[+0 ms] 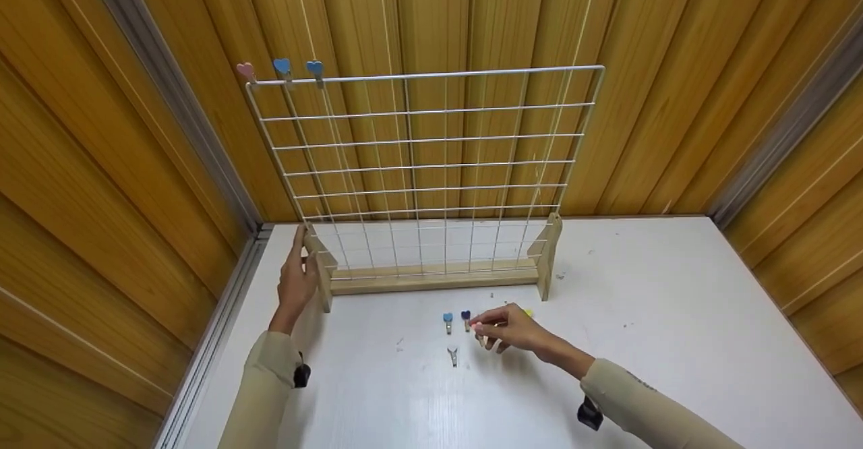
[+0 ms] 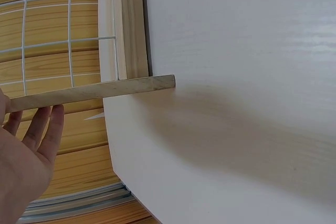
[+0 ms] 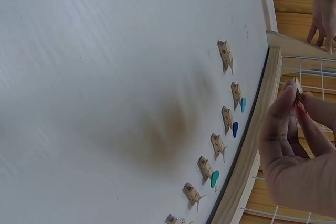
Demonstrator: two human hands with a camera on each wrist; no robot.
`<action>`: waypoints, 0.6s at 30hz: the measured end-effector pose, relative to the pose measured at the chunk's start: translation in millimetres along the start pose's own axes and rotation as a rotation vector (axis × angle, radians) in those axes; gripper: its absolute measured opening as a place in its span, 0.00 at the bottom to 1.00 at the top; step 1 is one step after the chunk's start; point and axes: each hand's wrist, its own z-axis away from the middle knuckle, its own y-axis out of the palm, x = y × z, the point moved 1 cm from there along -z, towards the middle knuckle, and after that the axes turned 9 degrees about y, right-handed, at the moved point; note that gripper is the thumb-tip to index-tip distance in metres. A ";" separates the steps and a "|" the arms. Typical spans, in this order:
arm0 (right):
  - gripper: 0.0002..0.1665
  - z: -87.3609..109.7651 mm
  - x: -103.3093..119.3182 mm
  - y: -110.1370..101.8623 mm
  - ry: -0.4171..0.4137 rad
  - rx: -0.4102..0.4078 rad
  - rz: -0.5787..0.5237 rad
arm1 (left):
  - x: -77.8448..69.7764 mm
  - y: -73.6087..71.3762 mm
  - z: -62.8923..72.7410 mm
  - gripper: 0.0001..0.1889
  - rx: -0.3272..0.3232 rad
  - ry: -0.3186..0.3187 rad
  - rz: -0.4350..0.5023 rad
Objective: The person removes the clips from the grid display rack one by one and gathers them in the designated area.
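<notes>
A white wire grid [image 1: 431, 110] stands upright in a wooden stand [image 1: 431, 282]. My left hand [image 1: 296, 284] holds the stand's left side board [image 2: 94, 92], its fingertips against the outer face. Over the table, the thumb and fingers of my right hand [image 1: 512, 327] pinch a small wooden clip [image 3: 298, 92] with a pink top; the fingers cover much of it. Beside that hand lie a light-blue heart clip [image 1: 448, 321], a dark-blue heart clip [image 1: 466, 317] and a clip [image 1: 453, 356] whose heart colour is unclear.
On the grid's top bar sit a pink heart clip [image 1: 245, 70], a blue one [image 1: 282, 66] and another blue one [image 1: 315, 69] at the left. The right wrist view shows several clips in a row, including a green one [image 3: 209, 171]. Wood-patterned walls [image 1: 674, 98] surround the white table [image 1: 674, 314].
</notes>
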 end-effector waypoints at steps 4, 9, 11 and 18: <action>0.18 -0.6 -5.3 3.0 -0.001 0.004 -0.010 | -0.6 0.3 0.1 0.34 -0.001 0.001 -0.002; 0.19 -2.4 -10.0 7.0 -0.012 0.022 -0.016 | -0.4 -0.7 0.1 0.34 -0.002 -0.004 0.001; 0.19 -2.5 -11.6 9.3 -0.020 0.031 -0.017 | -0.5 -0.8 0.0 0.34 -0.009 0.002 -0.005; 0.16 -3.3 -17.6 18.3 -0.039 0.036 0.004 | -2.2 -0.1 0.0 0.33 -0.014 -0.004 -0.021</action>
